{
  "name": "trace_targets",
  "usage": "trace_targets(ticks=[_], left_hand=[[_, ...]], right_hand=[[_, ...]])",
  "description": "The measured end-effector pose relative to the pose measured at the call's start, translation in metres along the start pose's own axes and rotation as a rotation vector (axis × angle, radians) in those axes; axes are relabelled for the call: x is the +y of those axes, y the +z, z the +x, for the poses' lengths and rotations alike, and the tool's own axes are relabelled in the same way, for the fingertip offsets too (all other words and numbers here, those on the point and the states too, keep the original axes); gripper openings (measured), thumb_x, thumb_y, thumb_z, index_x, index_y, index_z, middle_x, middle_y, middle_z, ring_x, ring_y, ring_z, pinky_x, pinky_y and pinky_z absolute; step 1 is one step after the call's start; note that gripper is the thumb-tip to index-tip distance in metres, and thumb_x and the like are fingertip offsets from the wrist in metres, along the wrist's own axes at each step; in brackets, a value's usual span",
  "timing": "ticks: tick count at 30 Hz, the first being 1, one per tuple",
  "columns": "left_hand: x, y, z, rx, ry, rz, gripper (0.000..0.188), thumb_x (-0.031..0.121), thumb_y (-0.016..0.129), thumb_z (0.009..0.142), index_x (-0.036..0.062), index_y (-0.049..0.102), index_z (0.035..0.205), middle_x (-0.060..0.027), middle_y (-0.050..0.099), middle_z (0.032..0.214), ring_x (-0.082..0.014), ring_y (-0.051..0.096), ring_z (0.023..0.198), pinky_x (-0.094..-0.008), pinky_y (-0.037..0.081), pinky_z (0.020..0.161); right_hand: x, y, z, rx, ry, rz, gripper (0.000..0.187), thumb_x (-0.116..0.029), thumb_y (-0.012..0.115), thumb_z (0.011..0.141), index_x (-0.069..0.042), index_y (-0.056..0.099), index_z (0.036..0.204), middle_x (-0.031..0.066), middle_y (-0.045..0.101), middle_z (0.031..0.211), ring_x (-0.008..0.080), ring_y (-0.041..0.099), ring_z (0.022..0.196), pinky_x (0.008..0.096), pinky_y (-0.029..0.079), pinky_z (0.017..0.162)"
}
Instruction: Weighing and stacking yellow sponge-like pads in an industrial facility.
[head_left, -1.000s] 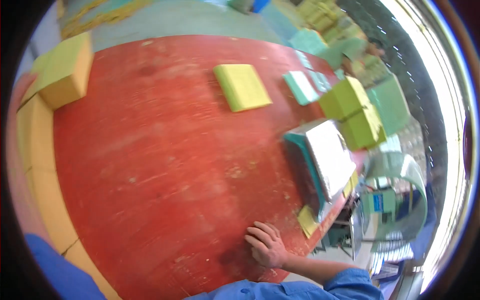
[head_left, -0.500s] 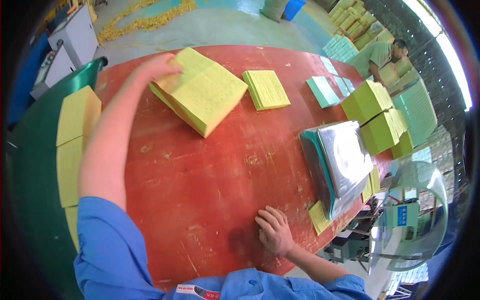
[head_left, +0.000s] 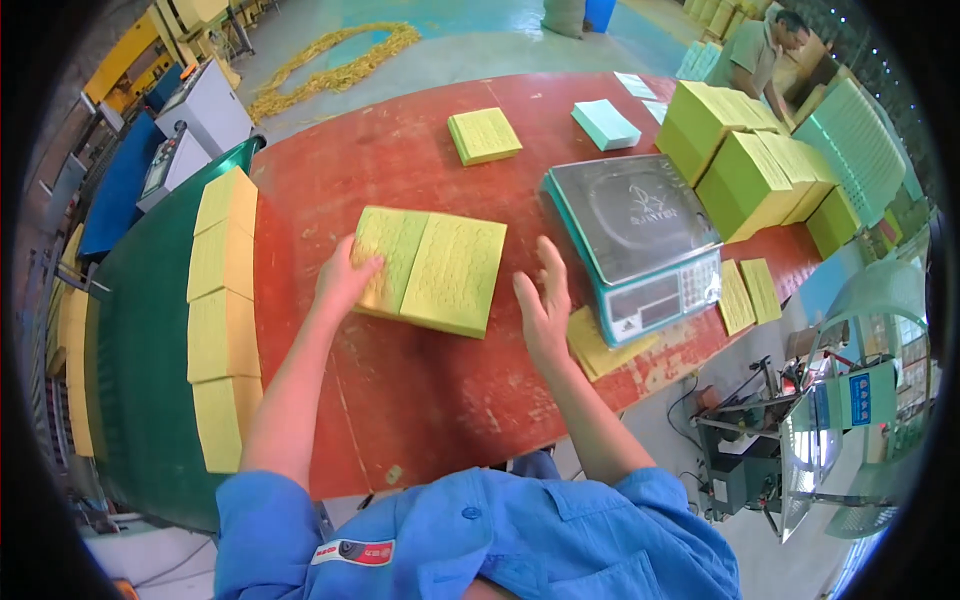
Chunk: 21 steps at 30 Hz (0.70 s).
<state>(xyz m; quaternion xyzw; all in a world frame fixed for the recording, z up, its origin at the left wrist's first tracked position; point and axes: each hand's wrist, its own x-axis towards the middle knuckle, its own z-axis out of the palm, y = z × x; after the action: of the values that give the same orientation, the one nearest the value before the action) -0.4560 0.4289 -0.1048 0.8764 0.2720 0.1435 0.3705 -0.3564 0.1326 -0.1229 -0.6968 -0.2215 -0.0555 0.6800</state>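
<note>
A block of yellow textured sheets (head_left: 455, 268), two stacks side by side, is in front of me over the red table (head_left: 420, 420). My left hand (head_left: 347, 278) grips its left end, thumb on top and the other fingers mostly hidden at the side. Off the block's right side, my right hand (head_left: 545, 303) is open and holds nothing, with thumb and fingers apart. Beyond the block lies a smaller stack of yellow sheets (head_left: 485, 135). To the right of my right hand stands a digital scale (head_left: 632, 225) with a dark flat pan.
Several yellow stacks (head_left: 222, 335) line the green surface (head_left: 145, 330) at left. More yellow stacks (head_left: 745, 180) stand behind the scale, near a pale green stack (head_left: 606, 124). Loose yellow sheets (head_left: 597, 347) lie partly under the scale. Another person (head_left: 750, 60) is at the far right.
My left hand has brought the yellow block nearer and lowered it from a tilt. My right hand has lifted off the table and opened beside it. The view has shifted right.
</note>
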Motion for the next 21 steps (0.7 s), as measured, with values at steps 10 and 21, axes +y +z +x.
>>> trace_targets(ticks=[10,21], left_hand=[[0.076,0.07,-0.22,0.376,-0.31,0.018,0.066,0.035,0.07,0.086,-0.0019,0.046,0.135,-0.0241,0.059,0.125,-0.0332,0.059,0.115,-0.0403,0.046,0.095],[0.18,0.125,-0.155,0.234,0.366,0.658,0.062,0.028,0.061,0.09,-0.0002,0.041,0.141,-0.0213,0.041,0.146,-0.0392,0.033,0.138,-0.0519,0.024,0.115]], right_hand=[[0.018,-0.068,-0.007,-0.47,-0.05,0.008,0.055,-0.012,0.068,0.082,-0.006,0.049,0.133,0.0156,0.054,0.125,0.0268,0.055,0.114,0.0351,0.044,0.099],[0.009,-0.092,-0.04,-0.314,-0.021,-0.008,0.06,-0.019,0.069,0.083,-0.005,0.046,0.137,0.0165,0.055,0.125,0.029,0.058,0.112,0.0379,0.048,0.095]])
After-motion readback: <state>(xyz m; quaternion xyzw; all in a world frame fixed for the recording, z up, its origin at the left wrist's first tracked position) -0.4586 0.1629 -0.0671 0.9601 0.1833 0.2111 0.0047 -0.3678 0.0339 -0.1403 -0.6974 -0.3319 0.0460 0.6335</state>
